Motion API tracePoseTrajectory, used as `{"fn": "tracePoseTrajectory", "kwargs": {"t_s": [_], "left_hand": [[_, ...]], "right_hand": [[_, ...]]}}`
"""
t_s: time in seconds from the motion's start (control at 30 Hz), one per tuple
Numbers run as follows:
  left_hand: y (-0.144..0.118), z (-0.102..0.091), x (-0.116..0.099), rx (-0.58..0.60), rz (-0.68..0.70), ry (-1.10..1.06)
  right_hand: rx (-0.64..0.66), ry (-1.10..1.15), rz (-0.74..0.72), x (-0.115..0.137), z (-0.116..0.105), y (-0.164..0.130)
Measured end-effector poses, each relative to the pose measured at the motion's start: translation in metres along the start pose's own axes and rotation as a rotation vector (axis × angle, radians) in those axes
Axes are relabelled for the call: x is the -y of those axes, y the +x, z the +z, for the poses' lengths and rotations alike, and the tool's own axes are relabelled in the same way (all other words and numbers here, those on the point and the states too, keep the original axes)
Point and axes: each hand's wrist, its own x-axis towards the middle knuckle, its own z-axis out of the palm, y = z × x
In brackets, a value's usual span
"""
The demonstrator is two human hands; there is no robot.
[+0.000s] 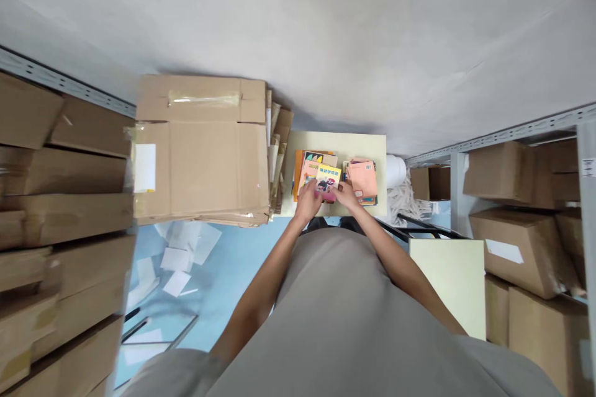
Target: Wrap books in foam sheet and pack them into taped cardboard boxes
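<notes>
Between my two hands is a small yellow and pink book (328, 177) with cartoon figures and Chinese characters on its cover. My left hand (308, 201) grips its lower left side, and my right hand (346, 194) has its fingers on the right edge. Under and behind the book lies a stack of books (298, 169) with orange and dark covers. Just right of my right hand sits another book stack (363, 178), topped by a salmon-pink cover with a barcode. Both stacks rest on a pale yellow table (339, 141).
Flattened cardboard boxes (209, 161) are piled at the left of the table. A white roll (395, 171) and shredded paper (405, 201) lie to the right. Shelves of cartons (516, 254) flank both sides. A stool (447, 279) stands at right; loose papers (179, 260) litter the blue floor.
</notes>
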Motion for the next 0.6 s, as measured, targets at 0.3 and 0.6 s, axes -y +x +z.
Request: {"fn": "tracePoseTrajectory", "kwargs": {"t_s": [0.3, 0.6], "left_hand": [[0.014, -0.025, 0.004, -0.024, -0.138, -0.116], [-0.008, -0.021, -0.014, -0.007, -0.132, -0.164]], "right_hand": [[-0.164, -0.129, 0.099, 0.004, 0.008, 0.001], [-0.176, -0.128, 0.151, 0.005, 0.007, 0.000]]}}
